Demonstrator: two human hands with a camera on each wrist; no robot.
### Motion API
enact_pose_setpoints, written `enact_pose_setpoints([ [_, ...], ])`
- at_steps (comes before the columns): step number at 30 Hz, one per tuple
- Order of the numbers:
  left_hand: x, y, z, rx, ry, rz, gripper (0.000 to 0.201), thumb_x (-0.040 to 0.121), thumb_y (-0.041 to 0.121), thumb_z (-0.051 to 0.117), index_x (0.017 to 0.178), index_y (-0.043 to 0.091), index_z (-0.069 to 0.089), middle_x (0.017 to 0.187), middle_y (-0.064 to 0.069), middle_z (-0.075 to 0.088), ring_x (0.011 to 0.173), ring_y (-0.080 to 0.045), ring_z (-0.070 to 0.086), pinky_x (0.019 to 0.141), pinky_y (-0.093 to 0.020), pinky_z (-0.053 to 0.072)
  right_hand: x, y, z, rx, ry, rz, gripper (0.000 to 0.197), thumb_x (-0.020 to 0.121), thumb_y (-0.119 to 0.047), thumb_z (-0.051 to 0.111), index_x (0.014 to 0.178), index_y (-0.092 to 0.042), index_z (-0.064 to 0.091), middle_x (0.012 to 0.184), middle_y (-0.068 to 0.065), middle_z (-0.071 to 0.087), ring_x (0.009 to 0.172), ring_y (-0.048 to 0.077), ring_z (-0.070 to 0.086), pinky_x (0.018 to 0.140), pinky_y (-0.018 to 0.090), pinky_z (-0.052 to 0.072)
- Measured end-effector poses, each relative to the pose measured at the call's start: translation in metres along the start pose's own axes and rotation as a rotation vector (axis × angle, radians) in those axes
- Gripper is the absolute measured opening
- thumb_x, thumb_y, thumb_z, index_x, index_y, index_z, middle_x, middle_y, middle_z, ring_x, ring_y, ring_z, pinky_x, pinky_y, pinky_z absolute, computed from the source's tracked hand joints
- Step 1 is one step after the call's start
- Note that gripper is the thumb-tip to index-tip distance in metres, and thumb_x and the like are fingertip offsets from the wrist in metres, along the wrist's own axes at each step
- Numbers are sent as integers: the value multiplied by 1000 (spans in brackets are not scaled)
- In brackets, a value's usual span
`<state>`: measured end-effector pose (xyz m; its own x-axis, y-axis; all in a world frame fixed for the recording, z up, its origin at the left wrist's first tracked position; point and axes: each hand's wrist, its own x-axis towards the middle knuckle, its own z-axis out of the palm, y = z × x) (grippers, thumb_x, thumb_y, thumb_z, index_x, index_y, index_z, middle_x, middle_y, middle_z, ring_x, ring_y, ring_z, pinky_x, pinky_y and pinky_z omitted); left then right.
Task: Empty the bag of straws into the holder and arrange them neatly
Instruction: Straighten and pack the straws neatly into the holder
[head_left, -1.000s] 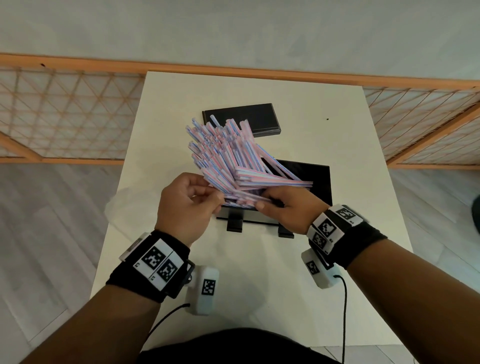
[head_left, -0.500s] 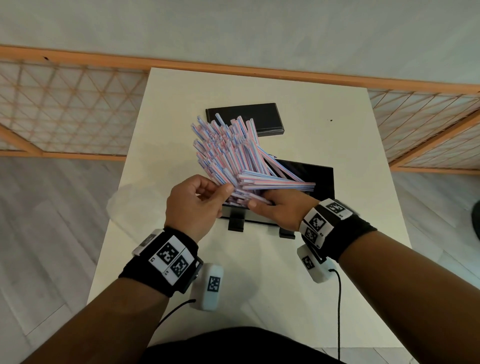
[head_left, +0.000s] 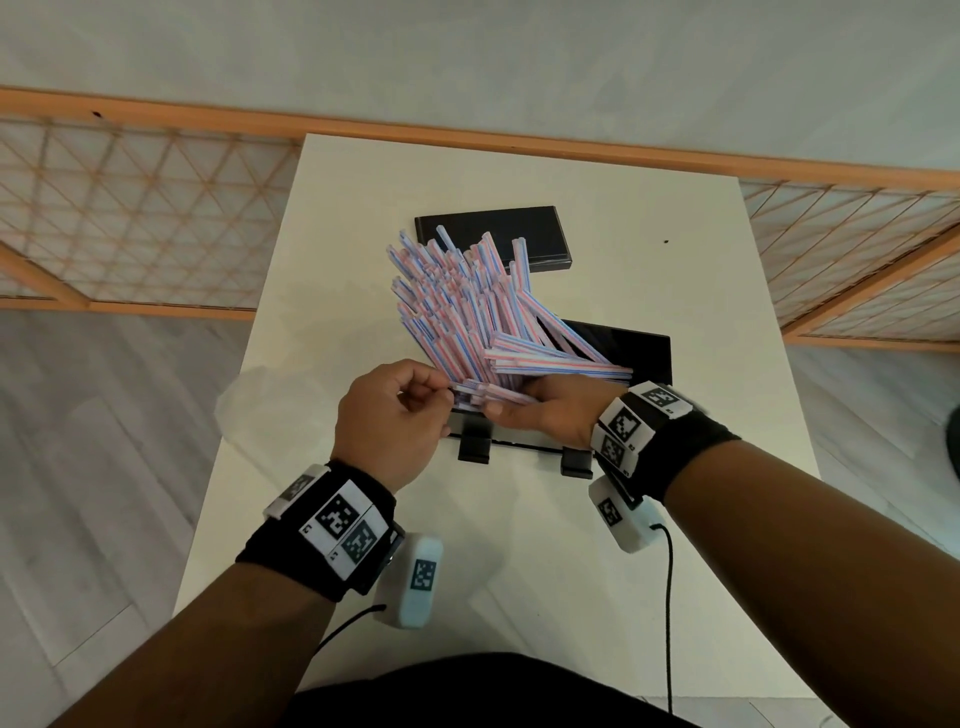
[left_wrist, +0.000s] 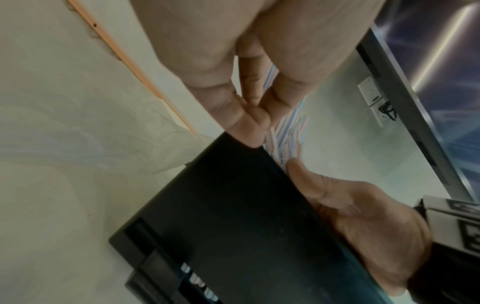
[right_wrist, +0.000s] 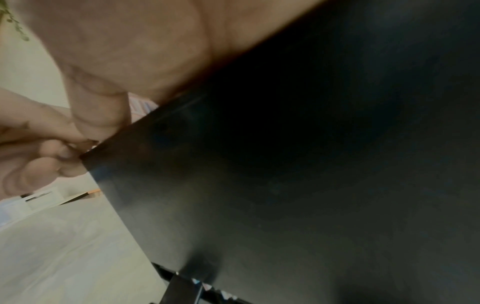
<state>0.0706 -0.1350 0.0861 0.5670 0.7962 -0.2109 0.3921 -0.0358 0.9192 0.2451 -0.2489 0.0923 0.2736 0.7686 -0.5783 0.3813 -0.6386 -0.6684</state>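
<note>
Fingers (head_left: 423, 387) pinch straws (head_left: 467, 306) over holder (head_left: 639, 345) rim.

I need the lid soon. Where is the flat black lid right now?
In the head view the flat black lid lies on the white table at its far end, beyond the fanned straws and the holder.

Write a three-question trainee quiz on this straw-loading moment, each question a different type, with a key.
1. True or false: the bundle of pink-and-blue striped straws lies flat and parallel inside the black rectangular holder.
2. Multiple choice: the flat black lid lies (A) beyond the holder, (B) on the floor, (C) in the left hand.
3. Fill in: the crumpled clear plastic bag lies on the white table to the holder's ____.

Key: 1 false, they fan up and out; 2 A; 3 left.
</note>
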Motion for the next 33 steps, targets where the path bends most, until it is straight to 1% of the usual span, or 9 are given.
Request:
enact_pose_setpoints([
  [3,1,-4,-1,39,-23,19,16,77,20,74,79,36,73,68,8,66,63,-24,72,72,-49,63,-1,1,-5,-87,43,8,57,86,-61,60,133,-29,57,118,-20,51,114,1,44,91,12,29],
  [6,1,-5,0,108,-21,53,11,74,28,73,79,38,72,76,3,65,67,-24,71,73,-48,62,-1,6,-7,-19,15,22,54,89,-49,64,135,-22,55,115,-18,47,108,-1,43,69,-6,29],
  [8,2,-5,1,160,-17,77,8,75,25,76,74,31,72,78,2,64,65,-23,71,72,-47,62,0,8,-2,48,-12,-1,56,88,-46,67,137,-25,53,124,-21,52,116,-3,47,80,-9,29],
  [14,1,1,0,186,-44,88,5,71,32,74,72,28,71,76,2,61,66,-24,69,70,-48,62,6,13,2,106,-17,12,63,79,-53,74,136,-34,54,133,-21,57,121,-6,50,99,6,34],
  [18,1,1,0,200,-32,67,17,76,21,81,69,32,69,76,3,61,68,-25,69,72,-48,62,2,9,2,94,-39,2,65,84,-51,70,141,-30,48,136,-21,47,128,-2,42,87,-8,25],
  [21,1,6,0,212,-11,32,19,75,24,85,70,29,68,75,2,63,68,-24,70,73,-44,61,3,11,4,142,-69,-11,72,74,-66,70,136,-35,54,139,-21,52,130,-5,45,111,17,30],
  [23,0,11,1,206,-9,26,19,74,27,87,71,25,68,73,3,63,67,-24,69,69,-36,59,1,10,4,75,-71,-28,64,79,-68,63,135,-39,52,137,-26,51,125,-15,42,111,13,29],
  [27,-2,13,4,298,-9,80,15,75,28,86,73,19,73,69,5,63,62,-9,61,59,-8,40,0,9,0,-115,-12,40,76,85,-74,45,148,-32,39,152,-6,41,142,15,35,114,24,20],
  [33,-4,8,5,370,1,173,12,79,23,84,71,21,75,66,7,60,60,-4,56,57,-4,34,0,10,-2,-325,21,165,64,94,-65,36,138,-21,52,140,10,55,128,29,49,108,39,37],
])
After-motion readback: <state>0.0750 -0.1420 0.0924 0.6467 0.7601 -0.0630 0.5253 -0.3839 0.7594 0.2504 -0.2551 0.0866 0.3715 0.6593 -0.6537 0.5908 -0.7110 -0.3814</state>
